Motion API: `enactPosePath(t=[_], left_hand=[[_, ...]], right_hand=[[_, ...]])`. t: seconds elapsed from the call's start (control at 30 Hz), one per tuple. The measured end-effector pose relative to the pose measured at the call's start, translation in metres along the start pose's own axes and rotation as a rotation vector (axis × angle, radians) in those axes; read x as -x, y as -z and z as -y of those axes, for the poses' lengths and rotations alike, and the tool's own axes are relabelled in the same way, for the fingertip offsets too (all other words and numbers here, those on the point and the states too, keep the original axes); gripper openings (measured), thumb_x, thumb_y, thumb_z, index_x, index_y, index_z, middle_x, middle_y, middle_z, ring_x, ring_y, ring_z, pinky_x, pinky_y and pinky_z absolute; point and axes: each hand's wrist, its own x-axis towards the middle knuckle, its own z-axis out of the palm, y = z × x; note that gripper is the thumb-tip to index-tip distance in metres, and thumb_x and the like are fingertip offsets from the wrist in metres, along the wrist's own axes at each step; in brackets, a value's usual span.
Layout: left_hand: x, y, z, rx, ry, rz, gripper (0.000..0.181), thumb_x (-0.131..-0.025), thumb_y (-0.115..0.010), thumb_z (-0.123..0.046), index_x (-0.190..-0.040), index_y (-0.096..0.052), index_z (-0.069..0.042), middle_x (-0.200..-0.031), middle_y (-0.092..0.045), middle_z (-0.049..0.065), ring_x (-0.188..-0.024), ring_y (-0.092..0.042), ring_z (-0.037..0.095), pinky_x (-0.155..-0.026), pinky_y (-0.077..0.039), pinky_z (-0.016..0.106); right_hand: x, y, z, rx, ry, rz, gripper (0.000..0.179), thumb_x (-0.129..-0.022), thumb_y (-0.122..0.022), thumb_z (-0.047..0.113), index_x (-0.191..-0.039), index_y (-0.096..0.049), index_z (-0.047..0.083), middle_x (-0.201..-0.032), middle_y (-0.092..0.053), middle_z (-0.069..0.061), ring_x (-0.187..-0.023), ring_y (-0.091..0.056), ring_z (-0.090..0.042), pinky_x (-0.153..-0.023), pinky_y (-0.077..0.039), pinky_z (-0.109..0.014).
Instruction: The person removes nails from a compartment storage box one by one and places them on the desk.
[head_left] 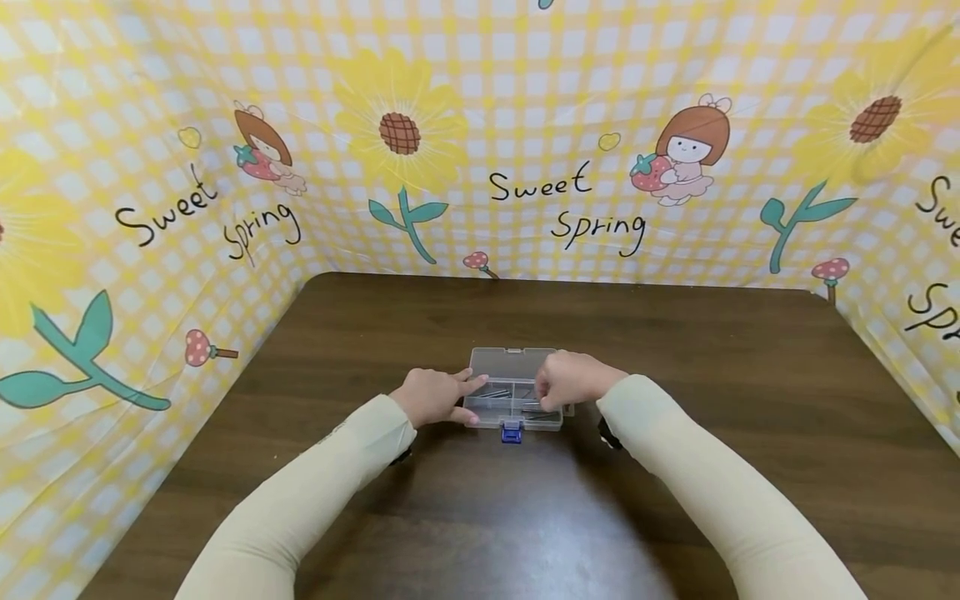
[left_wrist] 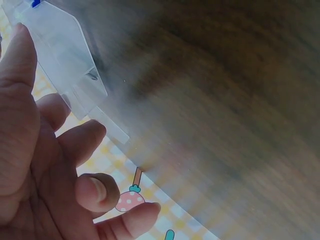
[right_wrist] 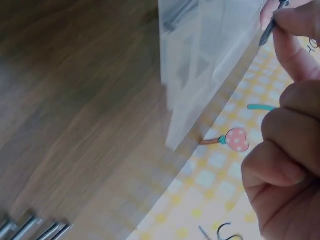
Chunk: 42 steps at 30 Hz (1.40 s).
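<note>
A clear plastic organizer box [head_left: 493, 423] lies on the table with its lid [head_left: 498, 364] raised at the back. Thin metal nails [head_left: 493, 393] lie in its compartments. My left hand [head_left: 435, 396] holds the box's left end, thumb at the front and fingertips farther back; in the left wrist view the other fingers [left_wrist: 132, 220] spread loosely beside it. Over the right compartments, my right hand [head_left: 566, 379] pinches a dark, pointed nail [right_wrist: 270, 32] between thumb and forefinger, seen in the right wrist view. Its other fingers [right_wrist: 275, 165] are curled into the palm.
A blue latch [head_left: 512, 432] sticks out from the box's front. Several shiny metal rods [right_wrist: 25, 227] show in the lower left corner of the right wrist view. Brown wooden tabletop [head_left: 420, 517] surrounds the box, with a yellow checked cloth [head_left: 517, 100] behind and at the sides.
</note>
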Motion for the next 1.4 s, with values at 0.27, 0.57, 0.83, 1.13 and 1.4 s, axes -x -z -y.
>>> enactPosePath(t=[0.27,0.57,0.83,1.13,1.4], left_hand=[[-0.001,0.0,0.001,0.044,0.0,0.025,0.077,-0.083,-0.053,-0.063,-0.15,-0.032,-0.033,-0.151,-0.036,-0.005,-0.046,-0.037,0.014,-0.047,-0.026,0.028],[0.001,-0.002,0.001,0.064,0.008,0.041,0.078,-0.082,-0.054,-0.063,-0.151,-0.031,-0.033,-0.151,-0.035,-0.005,-0.046,-0.033,0.014,-0.047,-0.024,0.028],[-0.002,-0.006,0.001,0.056,0.005,0.009,0.076,-0.083,-0.055,-0.062,-0.15,-0.033,-0.034,-0.15,-0.037,-0.005,-0.046,-0.033,0.014,-0.046,-0.022,0.028],[0.0,-0.006,0.001,0.058,0.001,0.009,0.076,-0.083,-0.053,-0.063,-0.15,-0.032,-0.034,-0.151,-0.037,-0.005,-0.047,-0.032,0.014,-0.047,-0.023,0.028],[0.001,-0.004,0.001,0.067,0.01,0.001,0.075,-0.083,-0.054,-0.062,-0.149,-0.034,-0.034,-0.151,-0.037,-0.004,-0.049,-0.036,0.015,-0.047,-0.023,0.028]], right_hand=[[0.024,0.003,-0.023,-0.102,0.034,-0.028,0.016,-0.074,-0.057,0.002,-0.062,-0.063,0.011,-0.058,-0.05,0.012,-0.052,-0.039,-0.003,-0.054,-0.035,-0.021],[0.054,0.002,-0.045,-0.126,-0.009,-0.054,0.014,-0.074,-0.06,0.003,-0.063,-0.065,0.01,-0.059,-0.054,0.01,-0.055,-0.042,-0.003,-0.056,-0.038,-0.022],[0.08,-0.002,-0.061,-0.153,-0.063,-0.045,0.016,-0.076,-0.059,0.002,-0.063,-0.063,0.011,-0.059,-0.05,0.012,-0.054,-0.04,-0.003,-0.056,-0.037,-0.023],[0.1,-0.011,-0.073,-0.138,-0.103,-0.042,0.014,-0.076,-0.06,0.004,-0.066,-0.065,0.013,-0.061,-0.052,0.012,-0.055,-0.04,-0.002,-0.054,-0.036,-0.023],[0.109,-0.021,-0.081,-0.137,-0.101,-0.056,0.012,-0.076,-0.061,0.006,-0.066,-0.065,0.012,-0.063,-0.051,0.013,-0.056,-0.04,0.0,-0.054,-0.036,-0.022]])
